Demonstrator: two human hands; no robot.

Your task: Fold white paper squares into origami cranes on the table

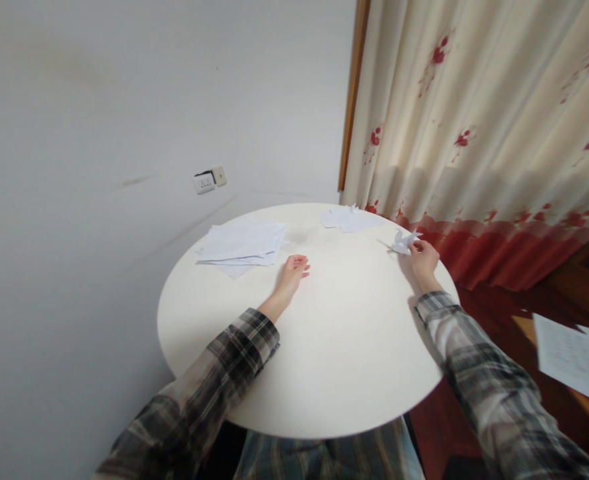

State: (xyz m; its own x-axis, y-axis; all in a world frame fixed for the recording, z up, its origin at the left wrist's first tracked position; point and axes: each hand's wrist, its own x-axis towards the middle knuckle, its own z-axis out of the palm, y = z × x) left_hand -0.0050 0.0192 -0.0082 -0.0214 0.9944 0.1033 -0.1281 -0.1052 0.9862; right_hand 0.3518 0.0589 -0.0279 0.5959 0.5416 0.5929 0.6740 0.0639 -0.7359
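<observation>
At the right side of the round white table [347,360], my right hand [424,258] pinches a white folded paper crane [403,241] between thumb and fingers. Pointed folds stick out to its sides, and the fingertips hide part of it. My left hand [292,270] rests on the tabletop left of the middle, its fingers loosely bent and apart, with nothing in it. Just beyond and left of that hand lies a stack of white paper sheets [242,240], its edges uneven.
Near the far edge are more white sheets [344,219] with a small folded paper piece [354,209] on them. A wall with a socket [204,183] stands at left, a flowered curtain [474,133] at right. Printed papers [572,353] lie on a lower surface at right.
</observation>
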